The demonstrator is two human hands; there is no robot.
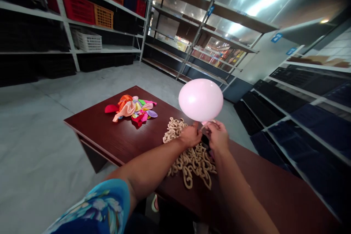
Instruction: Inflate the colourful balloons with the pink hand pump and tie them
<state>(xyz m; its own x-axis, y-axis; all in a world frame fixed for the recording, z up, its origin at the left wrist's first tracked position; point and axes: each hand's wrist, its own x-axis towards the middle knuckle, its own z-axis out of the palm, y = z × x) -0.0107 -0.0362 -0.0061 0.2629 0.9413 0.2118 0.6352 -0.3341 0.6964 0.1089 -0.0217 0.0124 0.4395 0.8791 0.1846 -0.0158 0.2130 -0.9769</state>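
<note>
An inflated pink balloon (201,99) stands above the table with its neck pointing down toward my hands. My left hand (191,136) is closed at the neck, its fingertips pinched together. From the other side my right hand (218,135) pinches the neck area, where a thin pale strand shows between the fingers; whether it is string or stretched balloon I cannot tell. Beneath both hands lies a heap of beige, curled, cord-like pieces (189,166). Some dark item behind the fingers is mostly hidden.
A pile of uninflated balloons (134,109) in many colours lies on the dark red-brown table (104,137). Metal shelving (197,33) stands behind it. Crates (87,40) fill racks at left, and dark bins (296,142) line the right side.
</note>
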